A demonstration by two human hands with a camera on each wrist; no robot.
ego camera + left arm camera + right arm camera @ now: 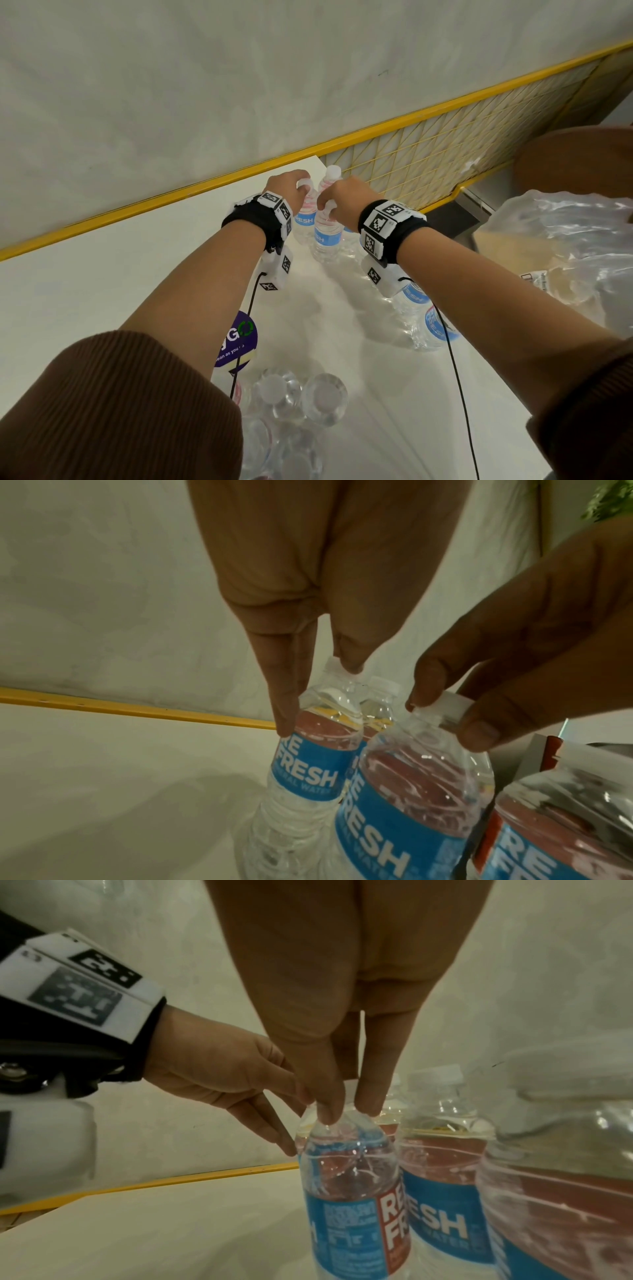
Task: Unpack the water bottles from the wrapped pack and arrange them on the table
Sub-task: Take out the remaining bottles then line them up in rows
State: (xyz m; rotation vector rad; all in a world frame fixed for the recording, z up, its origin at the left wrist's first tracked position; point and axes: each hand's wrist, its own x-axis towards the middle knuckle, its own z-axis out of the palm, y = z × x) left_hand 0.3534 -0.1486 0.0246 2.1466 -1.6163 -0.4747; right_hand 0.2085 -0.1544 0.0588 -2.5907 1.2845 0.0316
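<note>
The left hand pinches the cap of a bottle standing upright on the table, thumb and fingers closed on the cap, two fingers reaching down to its label. Just right of that grip, touching it, stands a second bottle; the right hand pinches its white cap between fingertips. Behind the two grips a third bottle stands free. Right of the right wrist more bottles stand. Nearest the person sits the pack; farther right lies loose wrap.
</note>
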